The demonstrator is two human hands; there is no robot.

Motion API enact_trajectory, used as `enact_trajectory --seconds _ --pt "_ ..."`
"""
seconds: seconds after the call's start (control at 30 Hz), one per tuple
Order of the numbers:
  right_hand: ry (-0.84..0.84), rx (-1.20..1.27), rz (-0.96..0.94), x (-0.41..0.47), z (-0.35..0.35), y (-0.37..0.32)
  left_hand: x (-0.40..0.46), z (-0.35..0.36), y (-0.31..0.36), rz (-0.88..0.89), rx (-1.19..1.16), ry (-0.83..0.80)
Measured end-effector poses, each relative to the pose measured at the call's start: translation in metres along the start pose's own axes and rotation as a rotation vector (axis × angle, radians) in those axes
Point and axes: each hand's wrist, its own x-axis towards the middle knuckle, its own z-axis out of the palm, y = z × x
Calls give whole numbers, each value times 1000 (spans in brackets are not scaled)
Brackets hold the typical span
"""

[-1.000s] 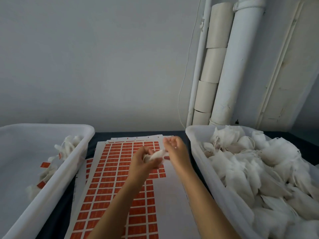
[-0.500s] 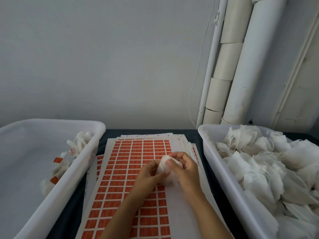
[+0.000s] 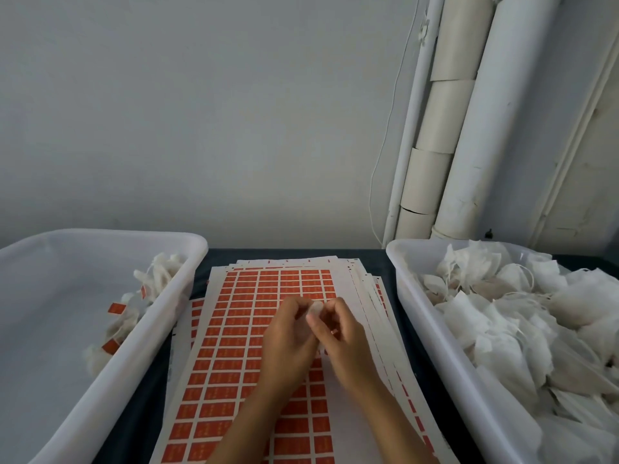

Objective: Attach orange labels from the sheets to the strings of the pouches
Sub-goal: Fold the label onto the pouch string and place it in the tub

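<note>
hands: left hand and right hand pinch one small white pouch together.
pouch: just above the label sheets.
bins: pouch pile right of sheets; labelled pouches left.

Hands: left hand and right hand pinch a white pouch together.
Below: label sheets, mid-table.

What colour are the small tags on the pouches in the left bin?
Orange tags, on white pouches in the left bin; the head view shows them.
</note>
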Motion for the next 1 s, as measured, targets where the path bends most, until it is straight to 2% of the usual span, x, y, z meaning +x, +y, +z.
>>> enact_trajectory --seconds 0.07,0.17,0.27,0.37,0.43,0.53,0.67,0.87,1.0 --pt "65 -27 9 2 -1 2 -1 -2 1 57 -20 -108" --pt "97 -104 -10 4 -8 1 -1 -4 0 39 -101 -134" --pt "52 -97 58 3 -12 1 0 -2 3 -73 -115 -19" --pt "-63 -66 110 3 -15 1 3 -5 5 -106 -5 73" --pt "-97 24 111 3 -17 -2 5 -11 4 -174 -71 -13" --pt "-55 73 140 3 -19 -3 4 -16 1 -290 -152 -155" --pt "-19 -42 91 3 -22 3 5 -17 -1 -239 31 -154" --pt "-92 -353 -53 0 -26 6 5 -17 -3 -103 164 -103" --pt "-36 -423 -103 -1 -22 3 1 -16 -2 -86 64 -98"
